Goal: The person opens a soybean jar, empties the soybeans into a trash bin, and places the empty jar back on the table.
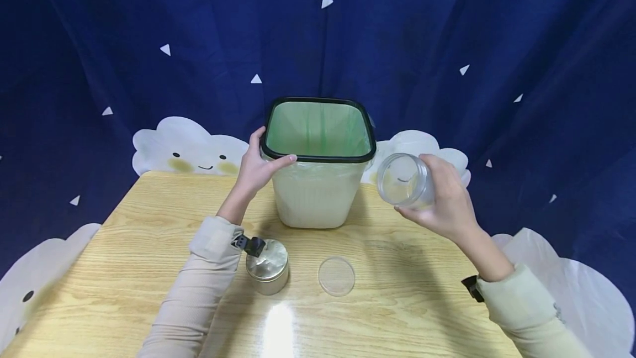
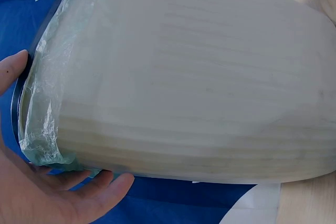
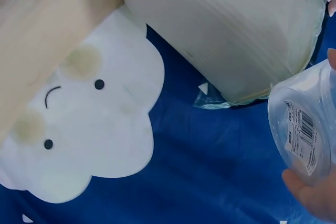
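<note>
A pale trash bin (image 1: 318, 195) with a black rim and a thin green bag liner (image 2: 47, 114) stands upright at the back of the table. My left hand (image 1: 254, 169) holds its left side near the top, thumb over the front rim, fingers along the wall. To the right of the bin, my right hand (image 1: 447, 200) grips a clear plastic jar (image 1: 421, 184) in the air. The jar is uncapped and tilted, its mouth towards the bin and me; I see nothing inside. A barcode label (image 3: 303, 135) shows at its base in the right wrist view.
A round clear lid (image 1: 336, 276) lies flat on the wooden table (image 1: 397, 303) in front of the bin. Left of it stands a can (image 1: 270, 267) with a silvery top, partly behind my left wrist strap. A dark blue curtain (image 1: 213, 32) with white cloud shapes hangs behind.
</note>
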Available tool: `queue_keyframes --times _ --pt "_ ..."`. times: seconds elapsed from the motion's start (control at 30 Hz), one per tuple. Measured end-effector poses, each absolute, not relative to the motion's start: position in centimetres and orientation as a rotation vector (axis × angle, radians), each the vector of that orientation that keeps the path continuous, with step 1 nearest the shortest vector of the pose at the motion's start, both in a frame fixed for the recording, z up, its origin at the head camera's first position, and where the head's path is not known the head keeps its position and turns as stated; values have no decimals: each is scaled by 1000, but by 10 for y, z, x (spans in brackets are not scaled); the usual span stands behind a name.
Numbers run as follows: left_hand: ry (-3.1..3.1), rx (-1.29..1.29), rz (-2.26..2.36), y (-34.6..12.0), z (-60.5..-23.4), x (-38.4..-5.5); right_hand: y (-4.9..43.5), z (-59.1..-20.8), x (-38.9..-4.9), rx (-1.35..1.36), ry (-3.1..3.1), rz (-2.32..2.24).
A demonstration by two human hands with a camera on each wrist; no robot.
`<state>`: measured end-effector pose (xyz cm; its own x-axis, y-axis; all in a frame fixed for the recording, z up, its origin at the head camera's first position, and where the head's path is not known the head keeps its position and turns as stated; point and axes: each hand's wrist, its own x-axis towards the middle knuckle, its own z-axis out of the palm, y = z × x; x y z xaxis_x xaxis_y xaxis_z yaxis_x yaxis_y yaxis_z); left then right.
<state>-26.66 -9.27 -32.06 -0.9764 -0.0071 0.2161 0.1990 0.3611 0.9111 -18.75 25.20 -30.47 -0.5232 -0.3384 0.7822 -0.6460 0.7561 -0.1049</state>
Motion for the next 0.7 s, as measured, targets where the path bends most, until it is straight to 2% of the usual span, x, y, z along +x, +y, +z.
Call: queue_keyframes --times 0.7 --pt "-2445 -153 -1688 -92 -318 -265 262 -372 -178 604 -2268 692"
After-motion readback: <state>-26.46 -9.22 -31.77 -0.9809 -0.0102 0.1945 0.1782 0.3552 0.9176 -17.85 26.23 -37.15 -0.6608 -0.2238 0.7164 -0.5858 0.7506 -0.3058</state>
